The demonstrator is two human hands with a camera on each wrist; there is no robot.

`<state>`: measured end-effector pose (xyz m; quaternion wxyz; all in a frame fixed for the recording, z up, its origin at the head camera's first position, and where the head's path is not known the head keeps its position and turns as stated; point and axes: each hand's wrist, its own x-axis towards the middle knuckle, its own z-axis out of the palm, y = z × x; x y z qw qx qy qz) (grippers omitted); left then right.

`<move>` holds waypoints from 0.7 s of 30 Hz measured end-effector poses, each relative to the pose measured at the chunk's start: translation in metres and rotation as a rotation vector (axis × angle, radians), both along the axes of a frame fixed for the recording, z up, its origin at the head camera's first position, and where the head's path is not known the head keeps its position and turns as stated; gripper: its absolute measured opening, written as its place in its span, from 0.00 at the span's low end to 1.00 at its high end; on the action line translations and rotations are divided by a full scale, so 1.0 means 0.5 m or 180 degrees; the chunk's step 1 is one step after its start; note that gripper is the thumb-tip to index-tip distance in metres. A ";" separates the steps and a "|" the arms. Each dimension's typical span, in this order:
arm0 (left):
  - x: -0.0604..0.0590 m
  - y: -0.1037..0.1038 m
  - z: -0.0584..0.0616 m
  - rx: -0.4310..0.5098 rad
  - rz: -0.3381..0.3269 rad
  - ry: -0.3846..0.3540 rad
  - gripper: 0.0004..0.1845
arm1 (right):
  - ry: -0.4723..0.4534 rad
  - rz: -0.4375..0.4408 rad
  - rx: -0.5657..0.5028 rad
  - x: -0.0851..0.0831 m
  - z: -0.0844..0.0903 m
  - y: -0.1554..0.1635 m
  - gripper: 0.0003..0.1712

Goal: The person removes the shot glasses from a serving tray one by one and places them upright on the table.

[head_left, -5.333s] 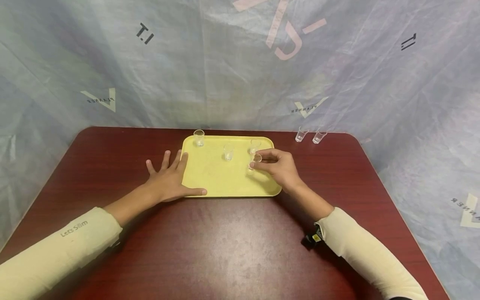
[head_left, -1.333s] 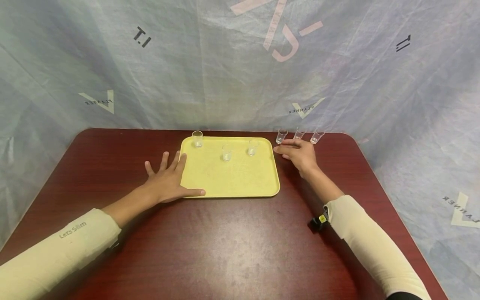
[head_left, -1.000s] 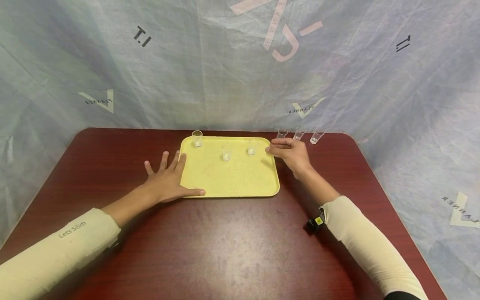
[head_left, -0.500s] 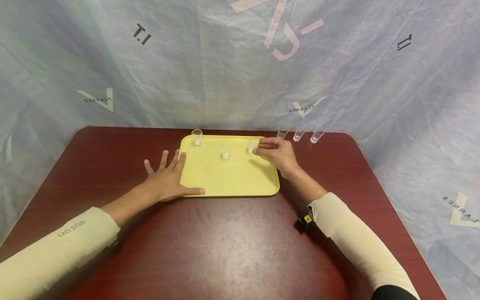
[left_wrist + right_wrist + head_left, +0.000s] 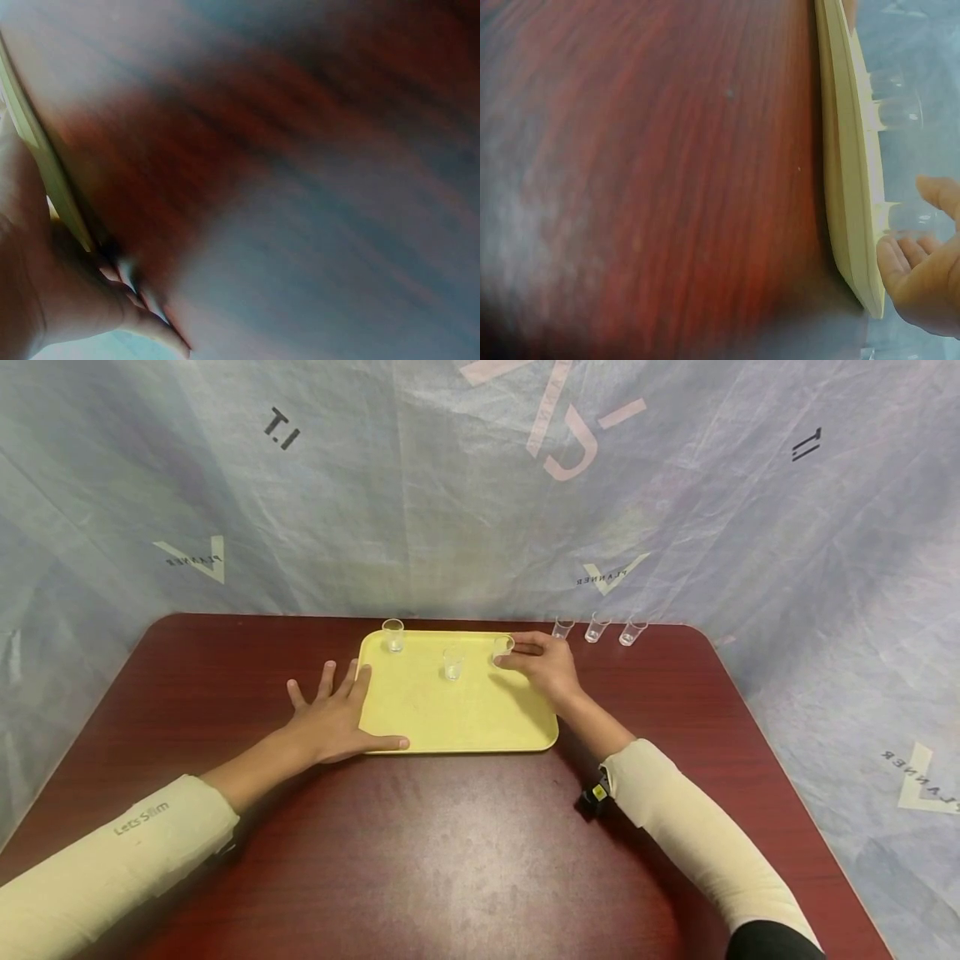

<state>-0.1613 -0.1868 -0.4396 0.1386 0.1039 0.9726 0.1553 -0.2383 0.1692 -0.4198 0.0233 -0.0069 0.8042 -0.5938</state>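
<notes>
A yellow tray (image 5: 450,714) lies on the dark red table (image 5: 465,852). Three small clear cups stand along its far side: left (image 5: 392,635), middle (image 5: 453,664) and right (image 5: 501,647). My right hand (image 5: 512,654) reaches over the tray's far right corner and pinches the right cup between thumb and fingers. The right wrist view shows that cup (image 5: 911,220) between thumb and fingertip above the tray's edge (image 5: 847,150). My left hand (image 5: 333,714) lies flat against the tray's left edge, thumb along the front rim. In the left wrist view, the fingers (image 5: 142,300) press on the table.
Three more clear cups (image 5: 597,628) stand in a row on the table at the far right, near the plastic sheet backdrop (image 5: 480,485). A small black and yellow device (image 5: 595,793) sits at my right wrist. The table's near half is bare wood.
My right hand has moved left from the row of cups on the table onto the tray and closed on the right cup. One cup went from tray to table earlier. The left hand stayed.
</notes>
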 end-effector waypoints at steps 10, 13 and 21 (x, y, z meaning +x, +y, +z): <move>-0.004 -0.004 -0.007 -0.0009 0.0004 -0.0007 0.87 | 0.0035 -0.0066 -0.0136 -0.008 -0.010 -0.019 0.29; -0.006 -0.004 -0.010 -0.0020 0.0006 -0.0005 0.88 | 0.0029 -0.0073 -0.0159 -0.007 -0.011 -0.022 0.28; -0.005 -0.003 -0.008 -0.0022 0.0006 -0.0004 0.87 | 0.0046 -0.0069 -0.0252 0.004 -0.010 -0.026 0.27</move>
